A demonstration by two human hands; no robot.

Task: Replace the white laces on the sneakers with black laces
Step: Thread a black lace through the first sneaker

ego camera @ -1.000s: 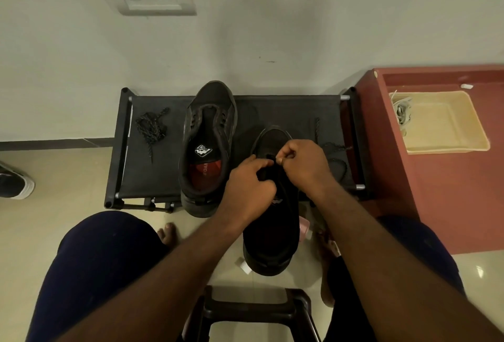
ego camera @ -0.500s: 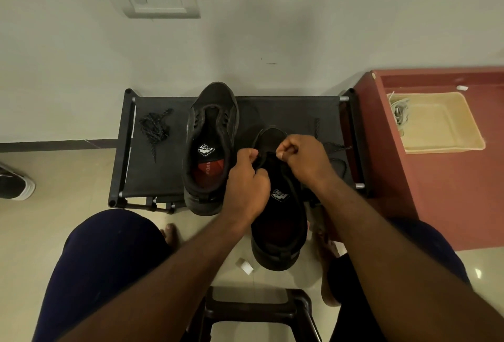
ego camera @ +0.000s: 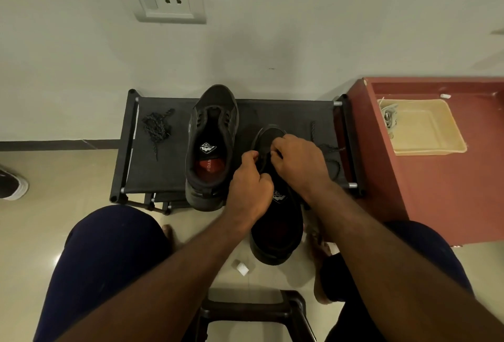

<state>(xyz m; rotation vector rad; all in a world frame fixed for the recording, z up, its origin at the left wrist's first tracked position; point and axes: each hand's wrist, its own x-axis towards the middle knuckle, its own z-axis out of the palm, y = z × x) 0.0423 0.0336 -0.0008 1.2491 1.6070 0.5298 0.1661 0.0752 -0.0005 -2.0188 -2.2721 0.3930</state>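
— What's in the grip?

— The left hand and right hand both have curled fingers pinching at the front eyelets of the near sneaker. It's black on black there, but I take it to be the black lace, whose slack trails over the right end of the shoe rack.

— Anything different from a second ago?

— The left hand has slid toward the toe, so the insole logo now shows behind it. That looks like threading the lowest eyelets, early on this shoe.

— Where does the sneaker sit?

— Its toe is on the rack's right half, and its heel overhangs the front edge.

— And the rest?

— The other sneaker stands unlaced mid-rack. A bundled spare lace lies at the rack's left end. The white laces are in a tray on the red worktop, right of the rack.
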